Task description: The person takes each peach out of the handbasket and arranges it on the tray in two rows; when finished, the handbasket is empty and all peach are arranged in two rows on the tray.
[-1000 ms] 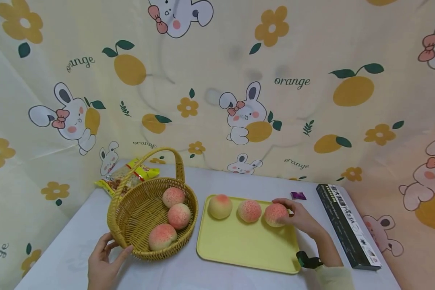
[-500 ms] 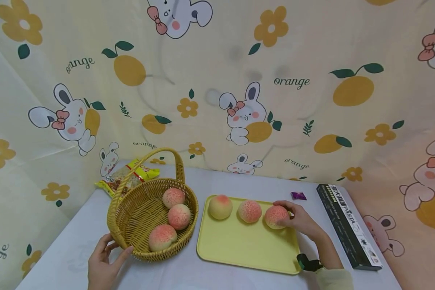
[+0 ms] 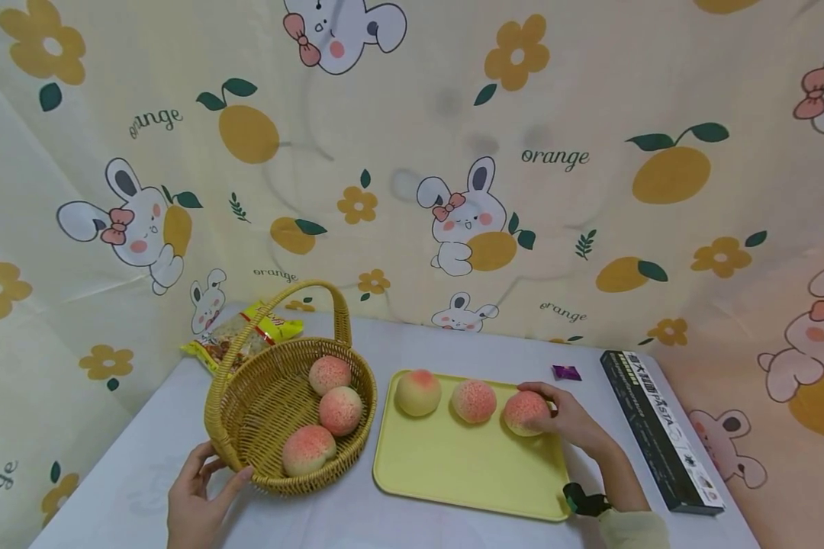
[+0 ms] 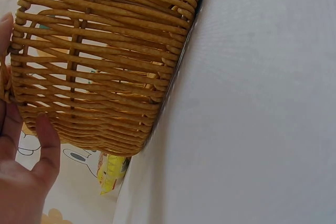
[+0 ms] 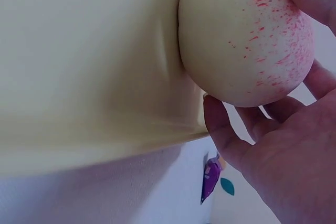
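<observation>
My left hand (image 3: 197,499) grips the near left rim of a wicker basket (image 3: 247,396), thumb in front and fingers behind. The basket has a tall arched handle, and several pink-speckled peaches would not fill it: three peaches (image 3: 340,410) lie along its right side. In the left wrist view the woven basket wall (image 4: 100,61) fills the upper left. My right hand (image 3: 575,421) holds a peach (image 3: 523,414) at the right end of a yellow tray (image 3: 467,473). A middle peach (image 3: 474,401) and a paler left peach (image 3: 418,393) stand in the same row.
A yellow snack bag (image 3: 247,335) lies behind the basket. A small purple packet (image 3: 566,372) is beyond the tray's far right corner. The long black pasta box (image 3: 659,431) lies along the table's right side. A printed cloth (image 3: 398,252) hangs behind the table.
The right hand and its peach have shifted very slightly toward the near side of the tray. The left hand and the basket look unchanged.
</observation>
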Action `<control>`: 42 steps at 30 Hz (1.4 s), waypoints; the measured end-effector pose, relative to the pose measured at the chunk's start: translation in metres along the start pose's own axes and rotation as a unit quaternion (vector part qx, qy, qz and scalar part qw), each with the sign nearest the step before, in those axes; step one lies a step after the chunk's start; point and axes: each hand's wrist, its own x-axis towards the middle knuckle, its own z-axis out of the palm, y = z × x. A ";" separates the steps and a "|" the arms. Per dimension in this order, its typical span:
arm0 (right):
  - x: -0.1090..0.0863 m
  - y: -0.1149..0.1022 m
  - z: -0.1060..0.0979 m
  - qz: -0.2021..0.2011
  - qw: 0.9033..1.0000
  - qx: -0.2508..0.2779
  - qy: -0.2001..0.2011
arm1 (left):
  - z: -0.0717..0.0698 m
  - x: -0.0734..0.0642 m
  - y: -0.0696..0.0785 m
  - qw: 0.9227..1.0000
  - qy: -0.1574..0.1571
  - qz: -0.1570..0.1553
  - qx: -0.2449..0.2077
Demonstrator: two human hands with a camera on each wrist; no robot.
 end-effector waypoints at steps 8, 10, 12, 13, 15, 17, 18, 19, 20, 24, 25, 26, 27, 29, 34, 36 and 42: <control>-0.001 0.000 0.000 -0.011 1.000 0.003 0.000 | 0.000 0.000 0.000 1.000 -0.001 0.006 -0.009; -0.001 -0.003 -0.001 -0.016 1.000 -0.002 0.002 | 0.000 0.000 0.000 1.000 0.000 0.007 -0.009; -0.001 -0.008 -0.002 -0.022 1.000 -0.011 0.006 | 0.000 0.001 0.000 1.000 0.001 0.008 -0.011; -0.001 -0.011 -0.002 -0.025 1.000 -0.015 0.008 | 0.000 0.001 0.000 1.000 0.002 0.007 -0.011; 0.001 -0.016 -0.002 -0.035 0.999 -0.018 0.012 | 0.000 0.001 0.000 1.000 0.003 0.007 -0.010; 0.004 -0.022 -0.002 -0.044 0.999 -0.018 0.016 | 0.000 0.001 0.000 1.000 0.003 0.009 -0.011; 0.006 -0.025 -0.001 -0.049 0.999 -0.020 0.015 | 0.000 0.001 0.000 1.000 0.002 0.010 -0.009; 0.008 -0.027 -0.001 -0.053 0.998 -0.020 0.014 | 0.000 0.001 0.000 1.000 0.002 0.010 -0.008; 0.011 -0.029 0.000 -0.058 0.998 -0.022 0.012 | 0.000 0.002 0.000 1.000 0.001 0.010 -0.007; 0.025 -0.039 0.004 -0.080 0.996 -0.033 0.003 | 0.000 0.002 -0.001 1.000 -0.003 0.008 -0.004; 0.029 -0.043 0.006 -0.086 0.996 -0.034 0.001 | 0.000 0.002 -0.001 1.000 -0.004 0.007 -0.004; 0.034 -0.047 0.008 -0.094 0.995 -0.033 -0.002 | 0.000 0.002 -0.001 1.000 -0.004 0.006 -0.004; 0.038 -0.051 0.011 -0.102 0.994 -0.031 -0.007 | -0.001 0.002 -0.001 1.000 -0.005 0.005 -0.004; 0.048 -0.062 0.018 -0.117 0.993 -0.029 -0.020 | -0.001 0.002 -0.001 1.000 -0.004 0.003 -0.002; 0.067 -0.098 0.045 -0.151 0.986 -0.030 -0.066 | -0.002 0.001 -0.001 1.000 -0.008 -0.008 0.005; 0.076 -0.109 0.058 -0.162 0.983 -0.033 -0.084 | -0.002 0.001 -0.001 1.000 -0.011 -0.010 0.005; 0.102 -0.137 0.092 -0.196 0.967 -0.032 -0.158 | -0.003 0.002 -0.002 1.000 -0.022 -0.011 0.003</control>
